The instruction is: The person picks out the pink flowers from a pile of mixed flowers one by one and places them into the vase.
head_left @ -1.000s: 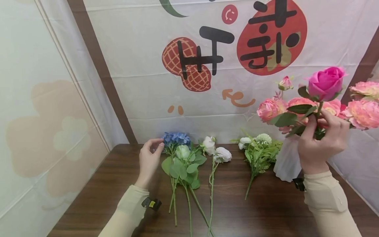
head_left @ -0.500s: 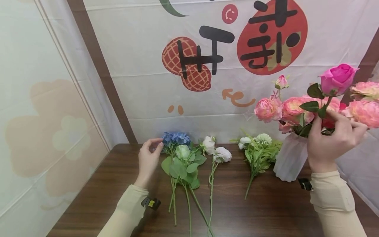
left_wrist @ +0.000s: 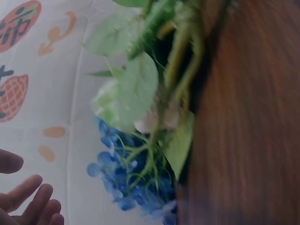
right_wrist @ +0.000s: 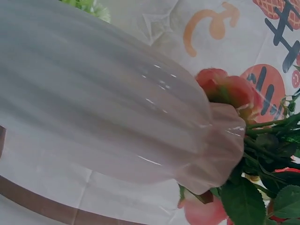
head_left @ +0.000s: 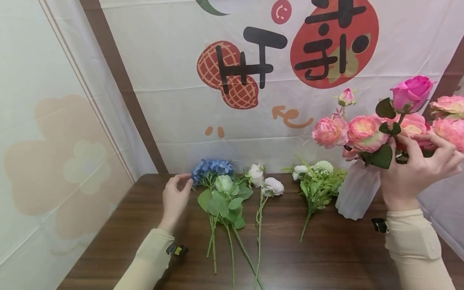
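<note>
My right hand (head_left: pixel 420 173) pinches the stem of a bright magenta rose (head_left: pixel 412 94) just under its leaves. The rose stands upright among pink peonies (head_left: pixel 366 132) at the mouth of a white fluted vase (head_left: pixel 358 193). In the right wrist view, the vase (right_wrist: pixel 108 103) fills the middle and dark green leaves (right_wrist: pixel 243 201) hang by its rim; the fingers are out of sight there. Beside the blue hydrangea (head_left: pixel 210 171), my left hand (head_left: pixel 176 197) is loosely bent with nothing in it. The left wrist view has its fingers (left_wrist: pixel 35 204) apart from the blue petals (left_wrist: pixel 122 173).
On the brown wooden table (head_left: pixel 282 257) lie a pale green rose (head_left: pixel 223 183) with round leaves, white flowers (head_left: pixel 272 187) on long stems, and a green spray (head_left: pixel 315 189) with a white ball flower. A printed cloth (head_left: pixel 174 112) hangs behind.
My right hand has moved right and the magenta rose with it, over the vase; a dark leaf now hangs at the vase's rim. My left hand has shifted slightly left.
</note>
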A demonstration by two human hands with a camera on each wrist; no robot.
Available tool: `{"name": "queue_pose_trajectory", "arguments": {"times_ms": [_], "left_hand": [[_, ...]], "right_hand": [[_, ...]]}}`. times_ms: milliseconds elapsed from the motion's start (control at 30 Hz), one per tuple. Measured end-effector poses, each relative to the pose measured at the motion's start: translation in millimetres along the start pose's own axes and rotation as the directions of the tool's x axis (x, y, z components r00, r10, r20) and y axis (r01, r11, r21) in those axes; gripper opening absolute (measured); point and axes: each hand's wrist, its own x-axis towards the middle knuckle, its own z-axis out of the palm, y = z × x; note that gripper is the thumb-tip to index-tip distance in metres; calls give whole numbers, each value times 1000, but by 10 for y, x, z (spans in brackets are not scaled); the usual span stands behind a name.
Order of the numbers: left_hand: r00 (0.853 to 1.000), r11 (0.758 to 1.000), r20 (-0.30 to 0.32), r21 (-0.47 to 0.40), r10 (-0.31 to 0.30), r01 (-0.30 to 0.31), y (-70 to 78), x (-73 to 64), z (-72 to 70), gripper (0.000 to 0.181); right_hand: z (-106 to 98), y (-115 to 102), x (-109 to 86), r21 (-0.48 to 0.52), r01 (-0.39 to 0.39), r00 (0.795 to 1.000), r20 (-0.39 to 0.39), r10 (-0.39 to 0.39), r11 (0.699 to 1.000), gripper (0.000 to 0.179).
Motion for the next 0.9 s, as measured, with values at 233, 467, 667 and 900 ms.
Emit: {"name": "queue_pose_trajectory", "arguments": {"times_ms": [233, 467, 667, 900], "left_hand": [[999, 998, 42, 56, -7, 5, -111, -14, -77, 27], [999, 995, 52, 95, -2, -3, -193, -30, -192, 27], [999, 991, 41, 131, -6, 0, -268, -33, -309, 28], [1000, 988, 4, 157, 2, -3, -314, -44, -414, 27]], "right_hand": [[-5, -86, 116, -18, -9, 1000, 15, 10, 1000, 32], [-41, -106, 168, 30, -31, 996, 87, 28, 999, 33], [-42, -75, 132, 82, -15, 996, 88, 8, 996, 31], [-43, -31, 88, 96, 6, 995, 94, -15, 995, 31]]}}
